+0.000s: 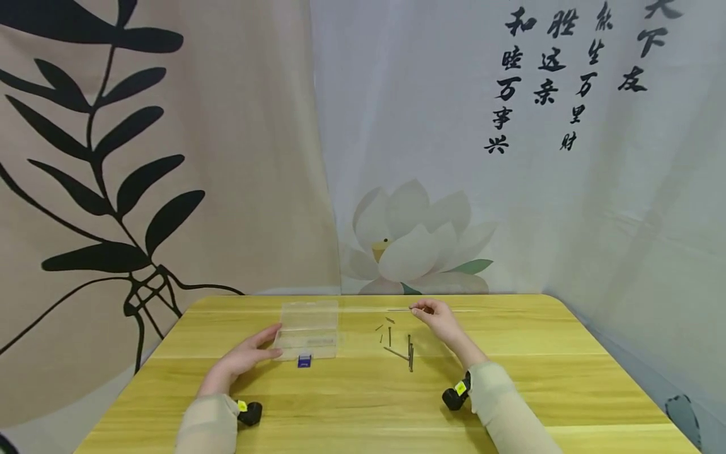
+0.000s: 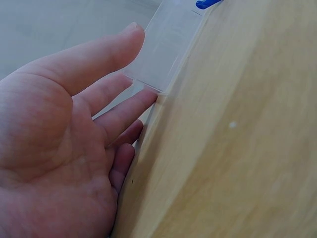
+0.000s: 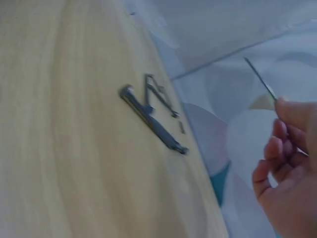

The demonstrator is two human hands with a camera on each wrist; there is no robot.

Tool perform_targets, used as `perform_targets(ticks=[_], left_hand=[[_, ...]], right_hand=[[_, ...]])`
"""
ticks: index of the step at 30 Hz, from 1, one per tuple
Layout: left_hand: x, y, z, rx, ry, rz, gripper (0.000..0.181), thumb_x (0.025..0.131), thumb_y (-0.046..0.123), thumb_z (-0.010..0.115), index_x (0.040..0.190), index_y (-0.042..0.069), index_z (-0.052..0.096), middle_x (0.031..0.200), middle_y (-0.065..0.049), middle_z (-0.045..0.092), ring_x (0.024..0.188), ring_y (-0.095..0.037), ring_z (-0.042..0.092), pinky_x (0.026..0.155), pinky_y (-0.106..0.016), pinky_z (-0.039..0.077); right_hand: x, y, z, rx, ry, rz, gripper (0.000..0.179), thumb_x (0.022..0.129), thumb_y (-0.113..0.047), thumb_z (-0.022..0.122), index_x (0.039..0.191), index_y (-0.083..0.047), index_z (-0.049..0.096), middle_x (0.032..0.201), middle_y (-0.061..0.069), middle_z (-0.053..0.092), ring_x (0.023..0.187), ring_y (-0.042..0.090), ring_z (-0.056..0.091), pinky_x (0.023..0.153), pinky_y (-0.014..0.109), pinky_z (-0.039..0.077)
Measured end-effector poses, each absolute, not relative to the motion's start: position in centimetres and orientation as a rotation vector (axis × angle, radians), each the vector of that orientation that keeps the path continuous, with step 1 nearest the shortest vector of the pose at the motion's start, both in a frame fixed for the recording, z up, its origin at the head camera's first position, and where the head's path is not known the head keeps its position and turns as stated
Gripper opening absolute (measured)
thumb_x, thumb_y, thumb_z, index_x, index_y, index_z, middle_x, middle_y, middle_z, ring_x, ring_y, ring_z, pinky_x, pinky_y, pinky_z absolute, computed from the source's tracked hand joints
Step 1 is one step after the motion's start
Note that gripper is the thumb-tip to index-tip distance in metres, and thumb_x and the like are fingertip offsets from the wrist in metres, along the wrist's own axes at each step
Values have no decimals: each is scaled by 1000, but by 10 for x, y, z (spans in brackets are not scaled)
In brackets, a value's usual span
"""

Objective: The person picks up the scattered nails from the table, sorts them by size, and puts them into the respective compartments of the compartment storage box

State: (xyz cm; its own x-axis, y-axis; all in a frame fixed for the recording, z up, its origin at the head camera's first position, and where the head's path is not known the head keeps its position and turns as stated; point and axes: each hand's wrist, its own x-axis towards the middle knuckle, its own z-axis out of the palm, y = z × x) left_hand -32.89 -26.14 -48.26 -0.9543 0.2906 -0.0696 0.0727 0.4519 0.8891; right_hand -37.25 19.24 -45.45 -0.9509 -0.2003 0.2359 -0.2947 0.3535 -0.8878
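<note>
While the left hand (image 1: 244,359) touches the clear box (image 1: 309,335): the right hand (image 1: 439,320) holds 1 thin metal piece (image 1: 399,309) near the far edge of the counter (image 1: 340,410).
Right fingers: thumb and index finger pinch the thin metal piece near 1 end, its free end pointing left in the head view; the other fingers curl loosely toward the palm.
Left fingers: spread and fairly relaxed, thumb apart from the rest, tips at the left side of the box rather than gripping it.
Clear box: lies on the counter, apparently open, with a blue latch (image 1: 304,362) at its near edge; whether anything is inside is too faint to tell.
Loose fasteners (image 1: 389,337): roughly 7, scattered between the box and the right hand, 2 long ones lying alongside each other; nails or screws, I cannot tell.
Step in hand: probably stowing the metal pieces 1 at a time, with this piece picked out and not yet in the box.
Next move: would call for a firm pinch, a carry leftward above the loose fasteners, and a gentle release inside the box, the left hand steadying its side.
</note>
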Motion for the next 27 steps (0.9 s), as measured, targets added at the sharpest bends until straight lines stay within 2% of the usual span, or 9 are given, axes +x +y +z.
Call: perform_targets(ticks=[7,13,16,20,27], left_hand=[[-328,-261,-483,316,2488,1507,74,94,24,65,153,5,25,153,-27,25,140,-48,16,107,-68,14],[-327,-262,-482,312,2500,1499,74,94,24,65,153,5,25,153,-27,25,140,-48,16,107,-68,15],[-327,-262,-481,308,2503,1488,75,94,26,65,154,5,24,154,-27,24,140,-48,16,107,-68,16],[-326,-263,-481,306,2507,1493,75,94,26,65,153,5,25,154,-27,25,141,-48,16,108,-68,15],[-326,-260,-479,288,2506,1513,75,93,26,66,153,7,26,154,-25,26,141,-46,15,109,-67,11]], right_hand=[[-383,171,-463,404,-2489,1744,20,96,-13,61,109,1,67,94,14,62,75,18,46,64,29,40],[-388,151,-467,484,-2505,1709,18,97,-12,61,106,2,67,93,15,63,74,18,47,63,29,41],[-389,141,-467,523,-2516,1732,19,97,-12,60,107,2,67,96,17,64,79,22,53,69,34,48],[-390,128,-465,561,-2526,1742,18,97,-12,60,107,1,67,98,17,64,83,25,56,77,41,51],[-394,107,-459,624,-2557,1616,16,96,-13,61,104,-1,69,93,6,67,74,14,50,64,28,44]])
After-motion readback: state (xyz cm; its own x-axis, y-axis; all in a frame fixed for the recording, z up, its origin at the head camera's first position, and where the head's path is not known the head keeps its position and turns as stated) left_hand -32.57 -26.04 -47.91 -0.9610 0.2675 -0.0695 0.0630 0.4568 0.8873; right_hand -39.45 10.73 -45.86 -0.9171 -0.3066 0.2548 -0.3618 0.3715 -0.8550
